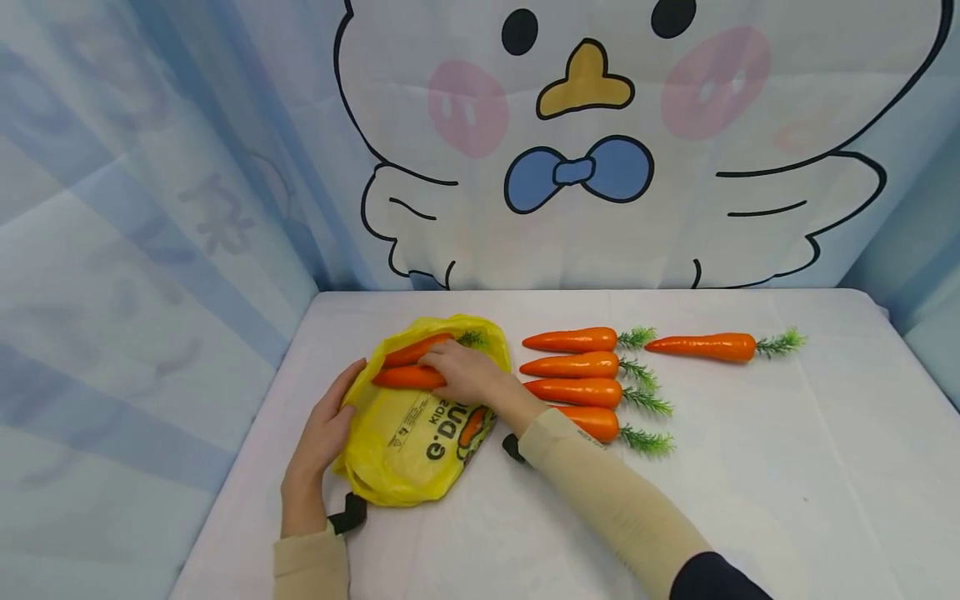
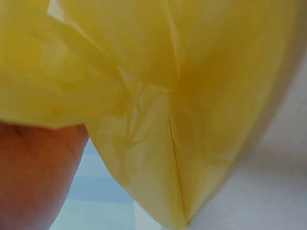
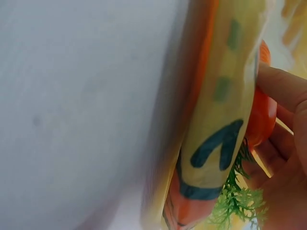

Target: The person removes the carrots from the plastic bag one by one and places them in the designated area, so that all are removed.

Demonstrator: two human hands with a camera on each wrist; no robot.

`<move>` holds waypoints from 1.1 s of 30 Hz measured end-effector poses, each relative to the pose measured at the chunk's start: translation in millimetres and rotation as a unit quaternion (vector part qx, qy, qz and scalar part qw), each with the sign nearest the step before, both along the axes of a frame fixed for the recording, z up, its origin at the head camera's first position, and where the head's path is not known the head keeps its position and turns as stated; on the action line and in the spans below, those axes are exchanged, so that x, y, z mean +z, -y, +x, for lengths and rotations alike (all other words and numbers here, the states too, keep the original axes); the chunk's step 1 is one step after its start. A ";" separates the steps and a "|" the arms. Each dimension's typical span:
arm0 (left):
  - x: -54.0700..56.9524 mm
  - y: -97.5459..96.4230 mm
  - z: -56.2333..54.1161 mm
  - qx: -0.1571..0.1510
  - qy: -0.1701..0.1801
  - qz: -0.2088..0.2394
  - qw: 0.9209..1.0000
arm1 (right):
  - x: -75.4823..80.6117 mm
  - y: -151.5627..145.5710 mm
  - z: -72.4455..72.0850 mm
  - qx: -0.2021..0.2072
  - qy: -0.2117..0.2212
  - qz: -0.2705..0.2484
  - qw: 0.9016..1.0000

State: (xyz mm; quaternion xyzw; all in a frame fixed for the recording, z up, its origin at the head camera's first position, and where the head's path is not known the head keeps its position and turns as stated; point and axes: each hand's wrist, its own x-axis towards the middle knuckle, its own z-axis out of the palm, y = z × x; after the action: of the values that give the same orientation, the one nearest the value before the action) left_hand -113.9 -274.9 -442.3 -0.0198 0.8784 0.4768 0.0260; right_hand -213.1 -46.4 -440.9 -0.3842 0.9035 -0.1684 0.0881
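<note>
A yellow plastic bag (image 1: 390,454) with printed lettering lies on the left part of the table, its mouth spread wide. My left hand (image 1: 324,437) holds the bag's left rim, with the thumb over the edge. Within the mouth, my right hand (image 1: 467,371) grips an orange toy carrot (image 1: 405,378) near its thick end. Another toy carrot (image 1: 420,350) lies just beyond it in the bag. The right wrist view shows thumb and fingers round the held carrot (image 3: 263,115), green leaves below. Creased bag plastic (image 2: 201,86) fills most of the left wrist view.
Several toy carrots (image 1: 577,340) with green tops lie in a column right of the bag, the nearest partly behind my right forearm. One more carrot (image 1: 705,347) lies farther right on the white table (image 1: 787,483). A printed curtain (image 1: 570,242) stands behind.
</note>
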 end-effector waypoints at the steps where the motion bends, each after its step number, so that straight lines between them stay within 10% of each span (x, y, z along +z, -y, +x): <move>1: -0.2 -0.1 -0.1 0.000 0.000 0.000 1.000 | -0.1 0.5 0.4 -0.003 -0.001 0.004 1.000; 33: -0.2 -0.5 0.4 0.002 0.010 0.003 1.000 | 18.8 -13.1 4.9 0.016 0.027 -0.044 0.999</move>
State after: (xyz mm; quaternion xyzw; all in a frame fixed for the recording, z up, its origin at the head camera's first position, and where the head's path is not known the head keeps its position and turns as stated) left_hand -113.5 -274.4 -442.5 -0.0265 0.8768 0.4789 0.0341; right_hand -208.2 -33.3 -422.1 -0.3971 0.8865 -0.2164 0.0980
